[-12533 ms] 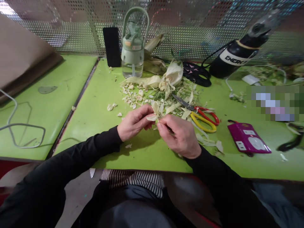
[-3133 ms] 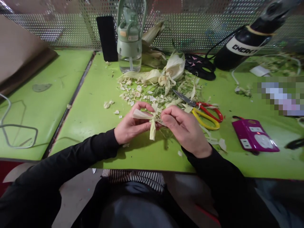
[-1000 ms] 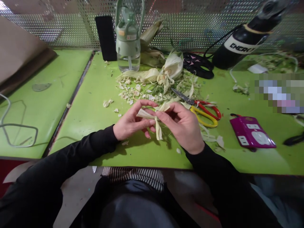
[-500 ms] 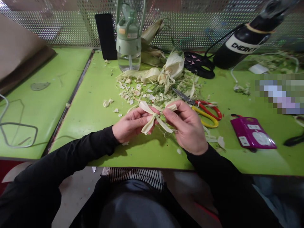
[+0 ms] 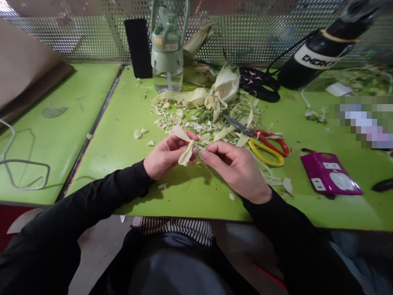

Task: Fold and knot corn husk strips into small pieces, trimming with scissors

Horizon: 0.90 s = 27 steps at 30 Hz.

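A pale corn-husk flower [image 5: 186, 155] with long petal-like strips is pinched in the fingers of my left hand [image 5: 164, 156]. My right hand [image 5: 236, 168] has thumb and fingers closed on the flower's other side, where the gathered strips are partly hidden. Just beyond my hands lies a heap of husk scraps [image 5: 196, 119]. Scissors [image 5: 267, 149] with one red and one yellow handle rest to the right of the heap, blades pointing away to the left. Larger pieces of corn husk [image 5: 225, 84] sit behind the scraps.
At the back stand a green water bottle [image 5: 167, 61] and a black phone [image 5: 138, 48] against the mesh screen. A purple power socket [image 5: 330, 174] lies to the right. Behind it leans a black bottle [image 5: 316, 57]. Brown paper [image 5: 27, 61] is at far left.
The flower has turned in my fingers, so its right-hand strips are now gathered beneath my right fingertips. My right hand has shifted slightly down and left; the view has moved a little.
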Motion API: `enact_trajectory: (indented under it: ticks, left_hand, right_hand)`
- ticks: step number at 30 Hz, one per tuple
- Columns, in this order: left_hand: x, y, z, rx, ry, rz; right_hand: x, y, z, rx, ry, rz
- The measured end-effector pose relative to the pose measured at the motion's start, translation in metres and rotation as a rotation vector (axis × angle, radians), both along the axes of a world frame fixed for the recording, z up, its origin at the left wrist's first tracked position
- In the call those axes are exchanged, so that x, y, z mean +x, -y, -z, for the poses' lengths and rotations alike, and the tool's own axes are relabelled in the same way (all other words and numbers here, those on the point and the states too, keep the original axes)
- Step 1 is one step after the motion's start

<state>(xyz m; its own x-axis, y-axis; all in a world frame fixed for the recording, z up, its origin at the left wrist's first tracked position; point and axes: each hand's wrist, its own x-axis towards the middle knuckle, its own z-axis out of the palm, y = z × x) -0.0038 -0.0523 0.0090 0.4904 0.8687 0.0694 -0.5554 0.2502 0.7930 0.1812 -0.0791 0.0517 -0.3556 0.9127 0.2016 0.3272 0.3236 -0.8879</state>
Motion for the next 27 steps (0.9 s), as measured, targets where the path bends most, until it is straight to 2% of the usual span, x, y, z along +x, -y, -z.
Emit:
enact_trajectory:
  ticks: [4,10,22,27]
  left_hand:
    - [0.002,0.002,-0.001,0.004,-0.078,-0.01]
    - [0.002,0.009,-0.004,0.006,-0.058,0.06]
    - [-0.002,0.009,-0.008,0.077,-0.122,0.108]
    - [-0.006,0.001,-0.008,0.055,-0.109,0.168]
  right_hand:
    - [-0.004,0.003,0.002,0.161,0.069,-0.017]
    - [-0.007,0.009,0.005,0.397,0.165,-0.078]
    - [-0.007,0.012,0.007,0.507,0.227,-0.159]
    - [-0.006,0.011,0.009,0.488,0.156,-0.163]
